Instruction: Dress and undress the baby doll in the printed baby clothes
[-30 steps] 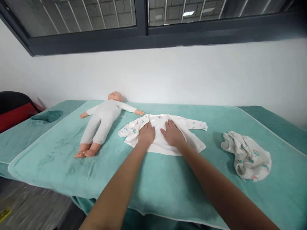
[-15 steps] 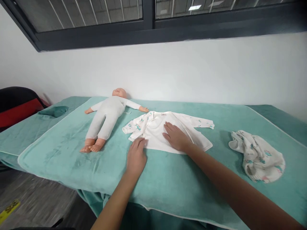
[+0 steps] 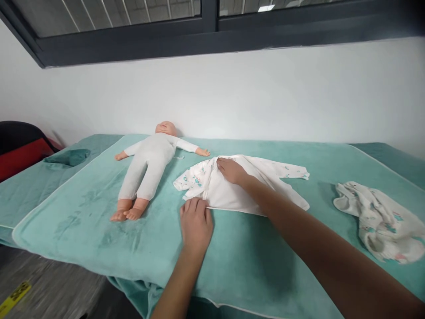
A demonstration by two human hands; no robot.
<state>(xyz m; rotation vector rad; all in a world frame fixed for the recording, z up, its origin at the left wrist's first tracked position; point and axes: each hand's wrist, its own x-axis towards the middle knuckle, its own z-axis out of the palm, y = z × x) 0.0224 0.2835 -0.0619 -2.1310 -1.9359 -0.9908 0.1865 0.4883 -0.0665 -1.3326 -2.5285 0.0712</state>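
A white baby shirt (image 3: 236, 196) with printed sleeves lies spread on the green mat. My right hand (image 3: 232, 171) rests palm down on its upper front, fingers stretched toward the neckline edge and lying flat. At the shirt's lower left corner is my left hand (image 3: 196, 221), its fingers laid over the hem and the thumb beside them; no grip on the cloth shows. To the left, a baby doll (image 3: 149, 155) in a white body suit lies on its back, arms spread, one hand near the shirt's sleeve.
A crumpled printed baby garment (image 3: 385, 223) lies on the right of the green mat (image 3: 83, 221). A small dark green cloth (image 3: 68, 158) and a red and black item (image 3: 25, 153) are at the far left. The white wall (image 3: 265, 97) and window frame (image 3: 133, 44) stand behind.
My right hand has moved up and left across the shirt toward its neckline. My left hand stays by the lower left hem. The view has shifted slightly.
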